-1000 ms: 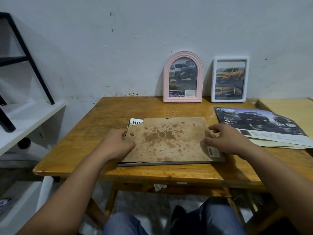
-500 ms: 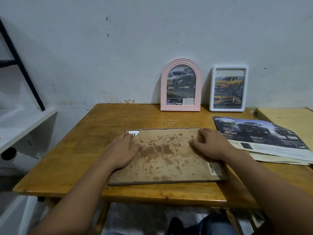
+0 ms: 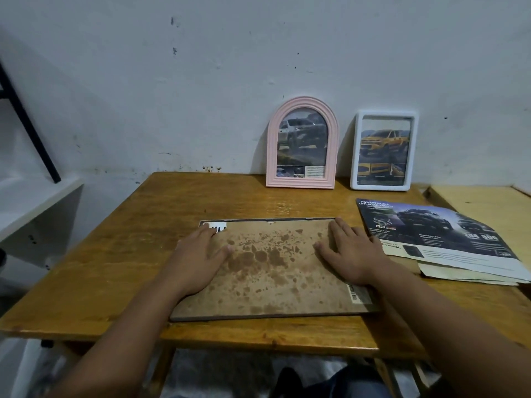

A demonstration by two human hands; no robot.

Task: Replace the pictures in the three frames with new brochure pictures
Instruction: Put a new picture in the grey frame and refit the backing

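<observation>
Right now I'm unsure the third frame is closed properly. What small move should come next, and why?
Probably press the stained backing board flat into the face-down frame. Both the left hand and the right hand lie flat on it, and a white strip of paper shows at the far left corner, so it may not be fully seated.

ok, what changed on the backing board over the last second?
Backing board went from raised at its near edge to lying flat in the frame. Both hands, left hand and right hand, shifted from gripping its side edges to pressing palms-down on top. Pink arched frame, white frame and brochure unmoved.
</observation>
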